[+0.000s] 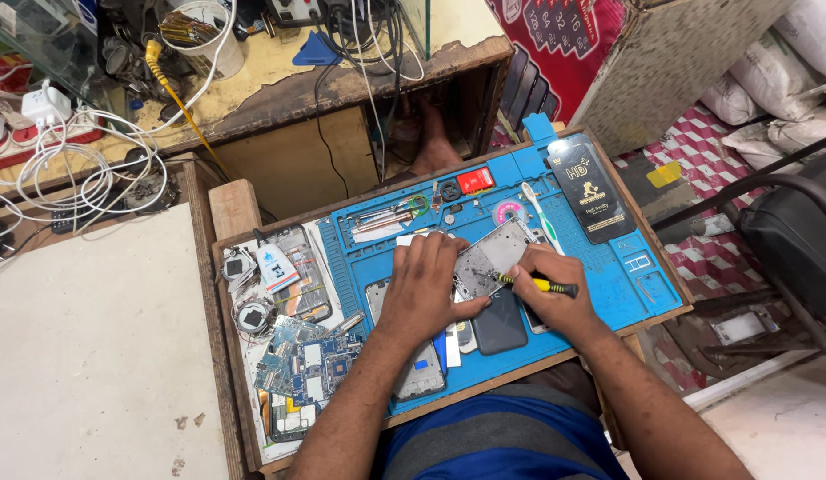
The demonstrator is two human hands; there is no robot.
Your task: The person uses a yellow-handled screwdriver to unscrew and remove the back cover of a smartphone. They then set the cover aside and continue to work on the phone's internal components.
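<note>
The phone frame (491, 260), a bare grey metal shell, lay on the blue work mat (609, 267) near the middle of the tray, between the two hands. The left hand (424, 289) pressed flat over its left part, fingers together and spread across the mat's edge of the frame, thumb hooked along the near side, so it pinned the frame down rather than gripping it. The right hand (555, 298) sat just right of the frame, its fingers closed around a screwdriver (536, 284) with a yellow and black handle.

The screwdriver lay almost level, its long axis running left to right; the black end of the handle stuck out to the right past the knuckles, and the tip pointed left onto the near right edge of the frame. The frame's long axis was tilted, running from near left to far right, with its far right corner close to a white toothbrush (539, 213).

Just near the frame, partly under the hands, lay a dark phone (499, 326) face down. Left of the mat a pile of circuit boards (308, 360) lay in the wooden tray. At the far right corner of the mat rested a black packet (593, 197), well apart from both hands.
</note>
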